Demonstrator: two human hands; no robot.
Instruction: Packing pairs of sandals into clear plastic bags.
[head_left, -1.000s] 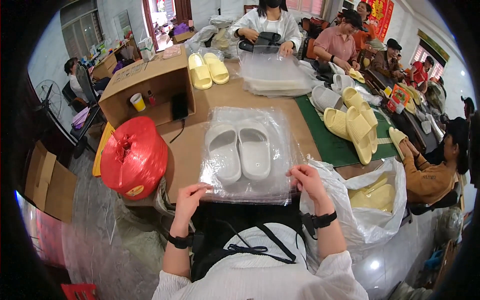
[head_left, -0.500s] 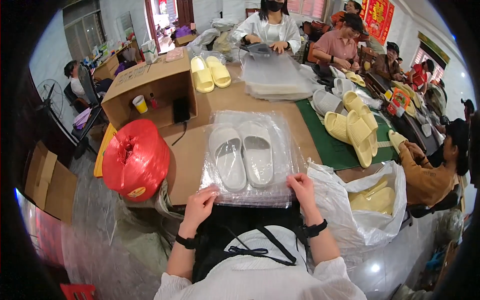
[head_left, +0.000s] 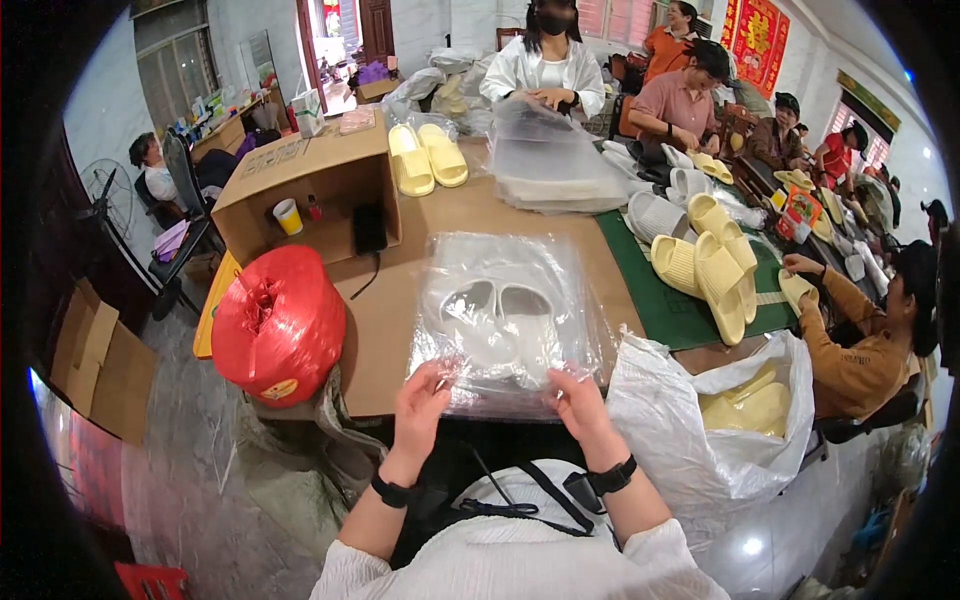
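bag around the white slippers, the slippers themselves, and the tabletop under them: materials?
Bag: thin clear plastic film, glossy; it crinkles and throws glare, slippers show through. Left hand and right hand each pinch its near edge.
White slippers: look like moulded foam or soft rubber, matte, one-piece; exact type unclear through the film.
Tabletop: flat brown sheet, matte, probably cardboard or fibreboard.

White pleated sleeves, blk wristbands both wrists, blk strap.
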